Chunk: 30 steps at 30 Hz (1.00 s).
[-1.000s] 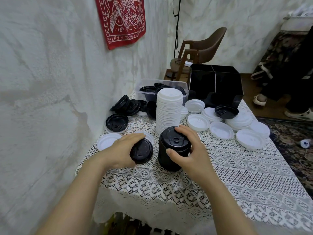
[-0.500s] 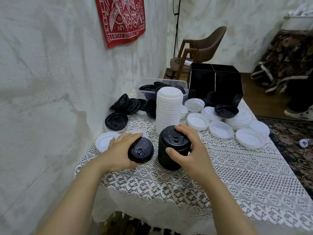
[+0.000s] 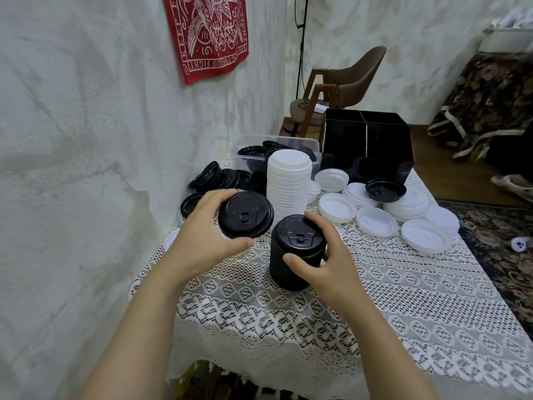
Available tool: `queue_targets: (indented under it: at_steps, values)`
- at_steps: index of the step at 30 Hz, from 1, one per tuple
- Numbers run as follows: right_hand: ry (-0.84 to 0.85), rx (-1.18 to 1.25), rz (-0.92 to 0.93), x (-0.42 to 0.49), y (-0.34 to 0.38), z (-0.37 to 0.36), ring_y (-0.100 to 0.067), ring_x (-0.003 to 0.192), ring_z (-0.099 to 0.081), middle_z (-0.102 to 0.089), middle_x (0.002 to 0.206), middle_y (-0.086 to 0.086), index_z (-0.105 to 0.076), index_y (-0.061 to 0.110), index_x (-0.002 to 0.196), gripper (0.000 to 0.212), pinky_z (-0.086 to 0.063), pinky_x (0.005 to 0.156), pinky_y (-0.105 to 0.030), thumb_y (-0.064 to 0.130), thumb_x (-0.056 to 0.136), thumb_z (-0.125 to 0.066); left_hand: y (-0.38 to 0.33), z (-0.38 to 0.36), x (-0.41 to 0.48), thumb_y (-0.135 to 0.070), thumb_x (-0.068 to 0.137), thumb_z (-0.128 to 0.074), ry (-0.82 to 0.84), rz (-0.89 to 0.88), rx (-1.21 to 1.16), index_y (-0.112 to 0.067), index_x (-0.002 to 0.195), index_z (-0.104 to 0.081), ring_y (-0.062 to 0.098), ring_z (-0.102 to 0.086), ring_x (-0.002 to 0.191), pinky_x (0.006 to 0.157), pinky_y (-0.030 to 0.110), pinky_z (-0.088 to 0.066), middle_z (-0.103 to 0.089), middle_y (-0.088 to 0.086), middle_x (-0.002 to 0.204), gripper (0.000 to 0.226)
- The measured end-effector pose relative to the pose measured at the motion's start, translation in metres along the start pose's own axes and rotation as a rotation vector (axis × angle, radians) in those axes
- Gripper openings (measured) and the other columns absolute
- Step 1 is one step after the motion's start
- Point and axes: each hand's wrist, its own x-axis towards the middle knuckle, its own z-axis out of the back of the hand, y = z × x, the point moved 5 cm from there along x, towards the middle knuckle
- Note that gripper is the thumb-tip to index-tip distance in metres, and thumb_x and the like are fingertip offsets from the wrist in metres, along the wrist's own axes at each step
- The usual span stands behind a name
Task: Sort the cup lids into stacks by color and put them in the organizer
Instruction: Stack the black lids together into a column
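My left hand [image 3: 202, 241] holds a single black lid [image 3: 245, 214] by its rim, lifted above the table and tilted toward me, just left of a stack of black lids [image 3: 294, 252]. My right hand [image 3: 326, 261] grips that black stack around its upper part. Behind it rises a tall stack of white lids [image 3: 288, 183]. Loose white lids [image 3: 375, 220] lie to the right, one black lid [image 3: 385, 189] resting among them. More black lids [image 3: 219, 177] lie by the wall. The black organizer [image 3: 369, 145] stands at the back.
A clear plastic bin [image 3: 251, 140] with black lids sits behind the white stack. The wall runs close along the table's left side. A lace cloth [image 3: 403, 298] covers the table. A chair [image 3: 340, 82] stands beyond the table's far end.
My left hand picked a black lid up off the cloth and raised it up and to the right, toward the black stack. My right hand stayed on the stack.
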Motion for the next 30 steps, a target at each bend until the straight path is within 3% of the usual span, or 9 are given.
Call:
queue_targets:
  at_steps: [3, 7, 12, 15, 19, 22, 27, 30]
  values:
    - [-0.006, 0.011, 0.000, 0.000, 0.000, 0.000, 0.012, 0.115, -0.050, -0.051, 0.128, 0.027, -0.042, 0.045, 0.133, 0.074, -0.041, 0.095, -0.009, 0.023, 0.075, -0.082, -0.018, -0.012, -0.002, -0.032, 0.052, -0.079, -0.035, -0.016, -0.065, -0.036, 0.126, -0.048, 0.005, -0.051, 0.122, 0.108, 0.035, -0.041, -0.049, -0.014, 0.131, 0.081]
    - [-0.010, 0.053, 0.020, 0.000, 0.005, -0.001, 0.011, 0.114, -0.051, -0.055, 0.122, 0.030, -0.041, 0.037, 0.139, 0.078, -0.043, 0.091, -0.007, 0.020, 0.075, -0.082, -0.032, -0.040, -0.008, -0.024, 0.058, -0.078, 0.035, -0.068, -0.160, -0.049, 0.123, -0.046, 0.001, -0.049, 0.123, 0.107, 0.032, -0.042, -0.053, -0.012, 0.130, 0.077]
    - [0.006, 0.128, 0.011, 0.000, 0.003, -0.001, 0.012, 0.114, -0.053, -0.055, 0.121, 0.031, -0.031, 0.033, 0.147, 0.089, -0.043, 0.087, -0.007, 0.005, 0.077, -0.078, -0.032, -0.065, -0.007, -0.028, 0.057, -0.073, 0.112, -0.075, -0.119, -0.041, 0.123, -0.052, -0.014, -0.043, 0.116, 0.099, 0.008, -0.035, -0.045, -0.025, 0.124, 0.070]
    - [0.017, 0.142, 0.002, 0.000, 0.003, -0.001, 0.016, 0.111, -0.053, -0.051, 0.123, 0.032, -0.028, 0.038, 0.146, 0.092, -0.043, 0.084, -0.004, 0.004, 0.077, -0.078, -0.025, -0.070, -0.005, -0.027, 0.060, -0.076, 0.135, -0.060, -0.096, -0.035, 0.128, -0.053, -0.016, -0.040, 0.117, 0.095, 0.001, -0.032, -0.045, -0.022, 0.127, 0.072]
    - [0.036, 0.127, 0.014, 0.001, 0.001, -0.002, 0.012, 0.118, -0.050, -0.047, 0.132, 0.031, -0.037, 0.037, 0.143, 0.085, -0.044, 0.091, -0.010, 0.006, 0.076, -0.079, -0.019, -0.072, -0.004, -0.008, 0.071, -0.079, 0.160, -0.047, -0.101, -0.027, 0.134, -0.053, -0.017, -0.037, 0.118, 0.092, -0.002, -0.031, -0.042, -0.019, 0.131, 0.070]
    - [0.045, 0.145, 0.021, 0.000, -0.001, 0.000, 0.012, 0.115, -0.052, -0.050, 0.130, 0.028, -0.041, 0.037, 0.138, 0.077, -0.045, 0.087, -0.009, 0.004, 0.078, -0.077, -0.017, -0.074, -0.004, -0.005, 0.074, -0.077, 0.183, -0.047, -0.124, -0.024, 0.135, -0.051, -0.018, -0.036, 0.119, 0.092, -0.003, -0.030, -0.041, -0.022, 0.132, 0.069]
    - [0.088, 0.299, 0.010, -0.001, -0.002, 0.006, -0.004, 0.123, -0.054, -0.058, 0.133, 0.013, -0.049, 0.033, 0.135, 0.060, -0.047, 0.099, -0.025, 0.014, 0.078, -0.056, -0.012, -0.075, -0.007, -0.005, 0.079, -0.075, 0.220, -0.053, -0.167, -0.027, 0.138, -0.047, -0.028, -0.031, 0.117, 0.089, -0.007, -0.025, -0.035, -0.030, 0.135, 0.069]
    - [0.043, 0.357, -0.001, 0.000, 0.000, 0.005, 0.002, 0.113, -0.059, -0.062, 0.125, 0.015, -0.051, 0.027, 0.134, 0.042, -0.048, 0.087, -0.015, 0.014, 0.094, -0.058, -0.010, -0.077, -0.009, -0.014, 0.085, -0.072, 0.209, -0.049, -0.219, -0.030, 0.138, -0.046, -0.026, -0.029, 0.122, 0.095, -0.004, -0.025, -0.033, -0.032, 0.139, 0.062]
